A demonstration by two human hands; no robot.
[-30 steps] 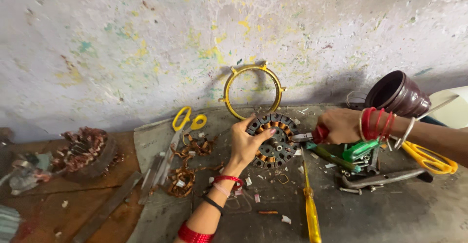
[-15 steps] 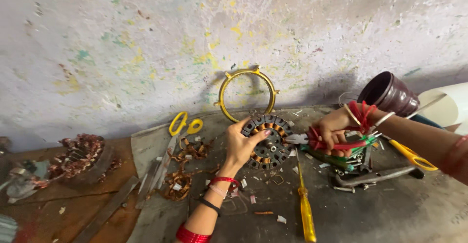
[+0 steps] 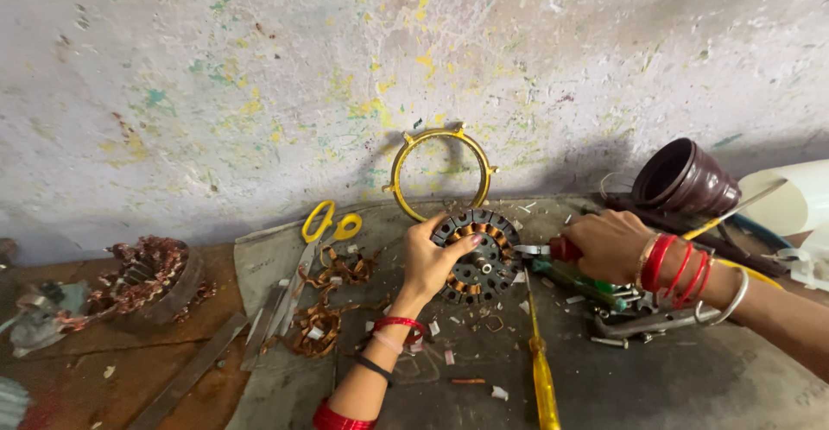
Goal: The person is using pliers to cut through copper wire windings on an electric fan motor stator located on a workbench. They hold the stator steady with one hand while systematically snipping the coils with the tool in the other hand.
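Now left hand (image 3: 429,262) steadies stator (image 3: 477,255); right hand (image 3: 607,244) grips pliers (image 3: 553,253).

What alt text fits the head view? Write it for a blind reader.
The left hand steadies a round wound stator on a grey mat while the right hand holds red-handled pliers at its edge. Yellow scissors, a yellow ring and copper wire scraps lie nearby.

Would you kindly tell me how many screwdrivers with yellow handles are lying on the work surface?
1: the yellow-handled screwdriver lies in front of the stator, between the left hand and right hand. Others may be hidden in the tool pile.
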